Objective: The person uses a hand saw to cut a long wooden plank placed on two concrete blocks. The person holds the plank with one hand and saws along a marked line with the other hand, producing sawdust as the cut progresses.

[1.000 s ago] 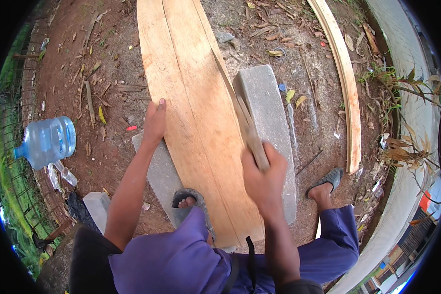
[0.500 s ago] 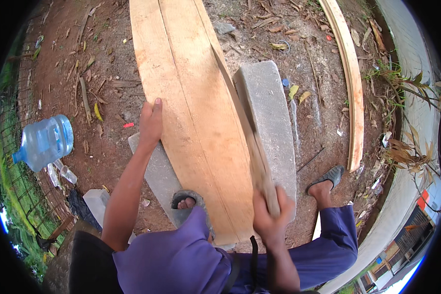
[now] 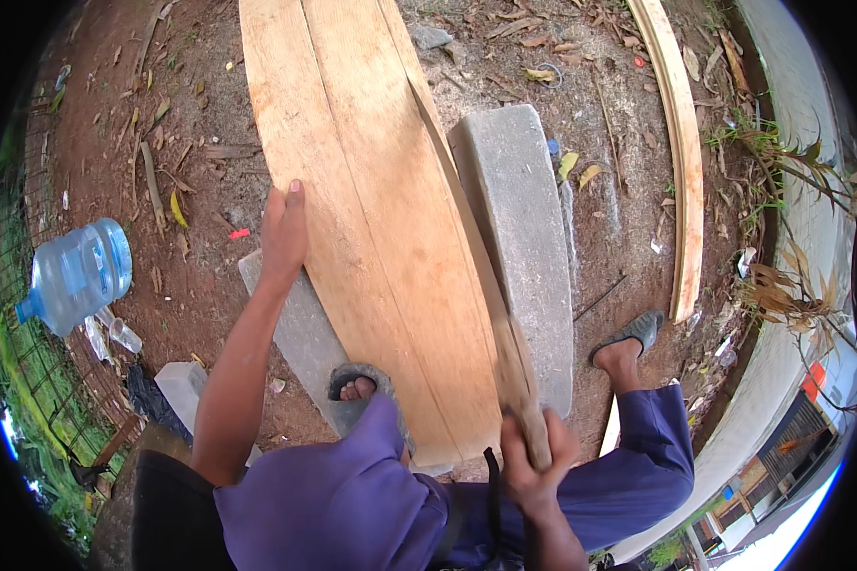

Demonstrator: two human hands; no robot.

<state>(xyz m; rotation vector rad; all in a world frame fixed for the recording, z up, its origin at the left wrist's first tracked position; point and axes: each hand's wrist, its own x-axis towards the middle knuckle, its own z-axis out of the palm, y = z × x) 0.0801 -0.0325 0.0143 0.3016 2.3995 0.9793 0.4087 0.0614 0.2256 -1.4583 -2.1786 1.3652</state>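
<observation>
A wide pale wooden board (image 3: 352,219) runs away from me, with a dark line down its length. My left hand (image 3: 284,233) grips its left edge, thumb on top. My right hand (image 3: 535,455), a little blurred, is closed around a stick-like brown wooden tool (image 3: 516,366) beside the board's near right edge. The tool's far end cannot be clearly told from the board's dark side. My left foot in a dark sandal (image 3: 357,379) rests on the near left part of the board.
Under and beside the board lie grey concrete blocks (image 3: 519,209). At right is a long curved timber (image 3: 684,162) near a low wall (image 3: 795,105). To the left are a blue water bottle (image 3: 81,271), a wire fence (image 3: 24,219) and litter. Leaves and sawdust cover the soil.
My right hand and the wooden tool have moved down, toward me. My left hand keeps its grip on the board. The whole view has shifted slightly.
</observation>
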